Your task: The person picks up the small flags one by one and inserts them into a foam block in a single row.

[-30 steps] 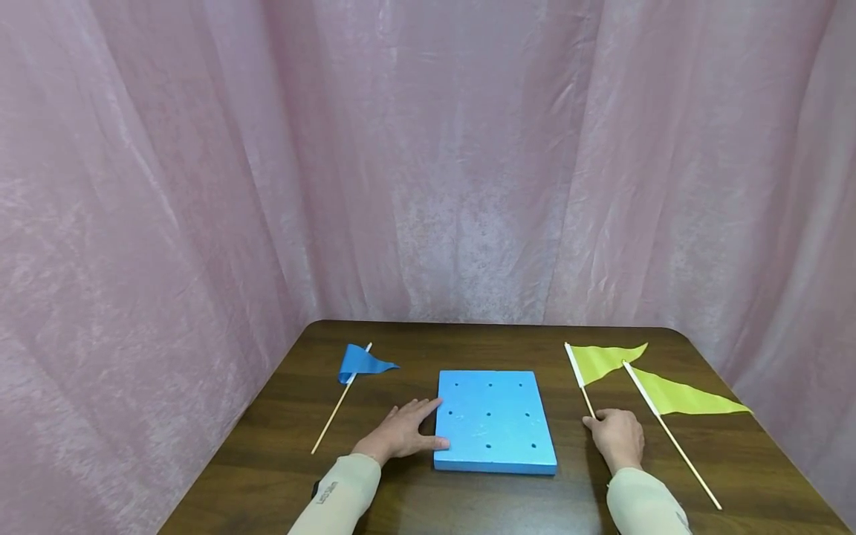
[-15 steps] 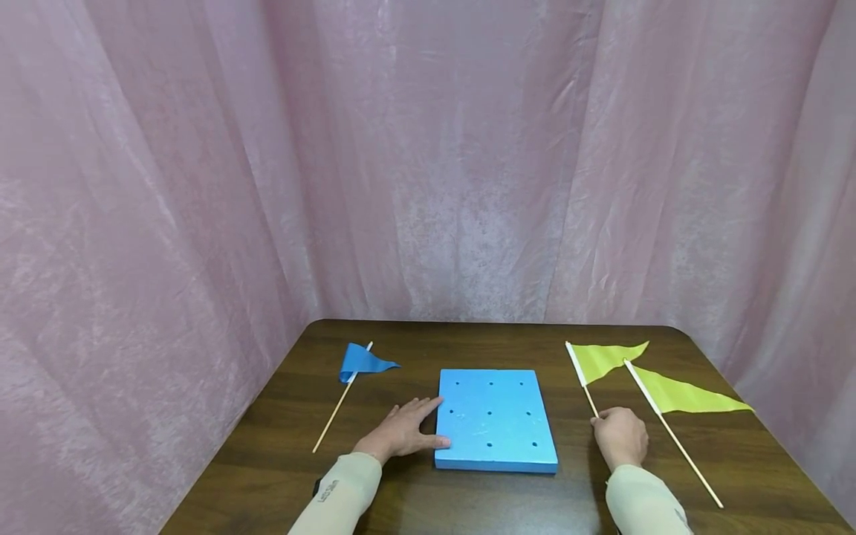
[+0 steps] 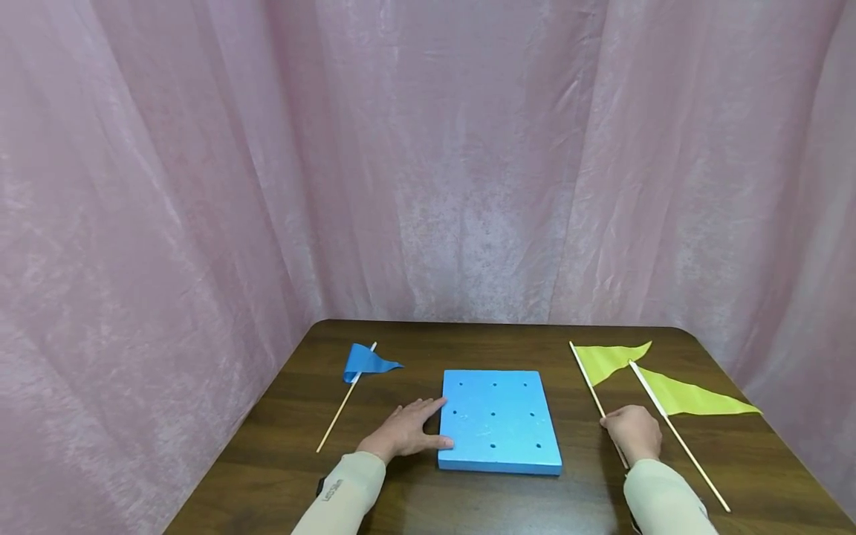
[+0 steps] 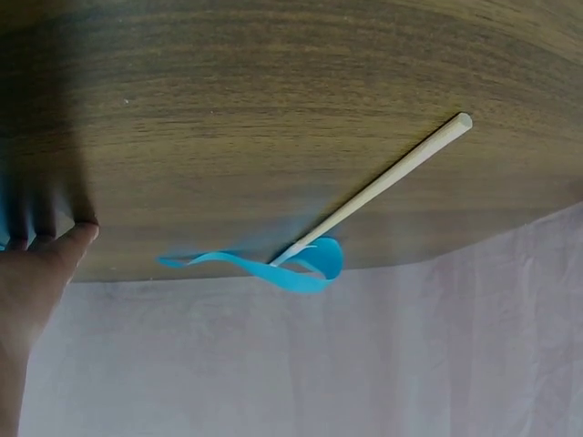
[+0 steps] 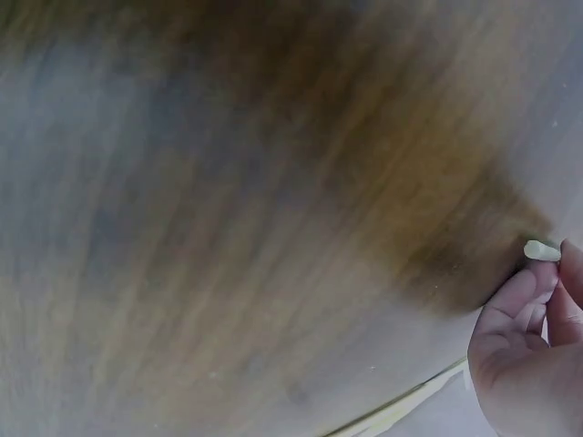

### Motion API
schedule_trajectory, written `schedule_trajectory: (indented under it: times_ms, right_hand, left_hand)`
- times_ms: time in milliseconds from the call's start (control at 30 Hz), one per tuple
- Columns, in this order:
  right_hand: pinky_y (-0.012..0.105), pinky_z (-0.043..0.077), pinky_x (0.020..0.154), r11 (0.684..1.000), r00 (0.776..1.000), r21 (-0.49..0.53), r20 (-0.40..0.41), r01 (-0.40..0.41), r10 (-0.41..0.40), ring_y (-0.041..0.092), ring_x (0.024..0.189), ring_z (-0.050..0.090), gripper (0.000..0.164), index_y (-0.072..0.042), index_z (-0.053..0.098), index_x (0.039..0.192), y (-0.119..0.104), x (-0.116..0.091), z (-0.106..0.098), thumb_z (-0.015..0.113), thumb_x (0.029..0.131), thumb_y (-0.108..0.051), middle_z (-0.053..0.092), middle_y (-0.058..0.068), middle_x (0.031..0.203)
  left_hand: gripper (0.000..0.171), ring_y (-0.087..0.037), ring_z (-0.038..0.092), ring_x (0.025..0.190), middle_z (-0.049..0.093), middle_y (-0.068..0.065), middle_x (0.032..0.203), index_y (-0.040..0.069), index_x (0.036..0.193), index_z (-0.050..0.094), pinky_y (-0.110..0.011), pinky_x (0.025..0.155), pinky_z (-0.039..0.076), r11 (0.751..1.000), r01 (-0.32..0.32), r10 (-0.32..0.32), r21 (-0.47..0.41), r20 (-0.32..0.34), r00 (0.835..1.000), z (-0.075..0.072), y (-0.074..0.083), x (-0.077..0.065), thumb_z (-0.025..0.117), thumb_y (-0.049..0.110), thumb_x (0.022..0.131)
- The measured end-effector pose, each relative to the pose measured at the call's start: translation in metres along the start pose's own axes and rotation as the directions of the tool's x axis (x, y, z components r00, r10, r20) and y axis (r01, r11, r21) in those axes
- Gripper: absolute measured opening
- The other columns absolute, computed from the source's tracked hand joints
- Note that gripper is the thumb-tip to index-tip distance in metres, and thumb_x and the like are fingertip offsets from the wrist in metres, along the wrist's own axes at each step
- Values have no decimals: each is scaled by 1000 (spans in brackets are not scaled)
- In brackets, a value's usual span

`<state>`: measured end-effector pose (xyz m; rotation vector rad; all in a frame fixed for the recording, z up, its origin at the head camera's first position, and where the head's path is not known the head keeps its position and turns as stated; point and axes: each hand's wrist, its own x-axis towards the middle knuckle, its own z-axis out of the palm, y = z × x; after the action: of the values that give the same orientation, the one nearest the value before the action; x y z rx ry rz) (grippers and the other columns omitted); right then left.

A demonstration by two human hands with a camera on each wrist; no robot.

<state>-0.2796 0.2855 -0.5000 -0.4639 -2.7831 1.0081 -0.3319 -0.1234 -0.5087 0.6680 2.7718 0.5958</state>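
Observation:
My left hand (image 3: 404, 431) lies with fingers spread along the left edge of a light-blue board (image 3: 511, 431), its thumb and fingertips on that edge. The board has several small holes in its top. On the right, my right hand (image 3: 634, 432) pinches the wooden stick of a yellow-green pennant flag (image 3: 598, 362). In the right wrist view, the end of the stick (image 5: 541, 250) pokes out between thumb and fingers, close over the table. A second yellow-green flag (image 3: 698, 397) lies just right of that hand.
A blue pennant flag (image 3: 366, 362) lies left of the board, its cloth curled around near the stick; the left wrist view shows its stick (image 4: 383, 187) nearby. The brown wooden table (image 3: 495, 498) has pink curtains (image 3: 435, 186) behind it and at its sides.
My right hand has shifted slightly right along the flag, and the stick's lower part now shows beside the hand. My left hand stays on the board.

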Motion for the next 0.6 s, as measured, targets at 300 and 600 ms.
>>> schedule_trajectory:
  times_ms: [300,600]
  right_hand:
    - [57,39,90,987,997,141,5,-76,76,54,109,51,30,0,76,104,1,6,-2,63,92,-24,65,28,117]
    - [50,44,91,856,983,492,-8,-158,186,41,113,54,37,6,68,118,-26,10,1,66,95,-23,63,26,121]
  left_hand:
    - [92,-30,25,148,34,-5,159,28,157,31,-58,117,17,1000,0,0,-3,-5,1000,-1,2,0,63,71,82]
    - [92,-30,26,147,36,-4,158,28,157,32,-58,116,18,1000,0,0,2,0,1000,-1,3,1,62,72,82]
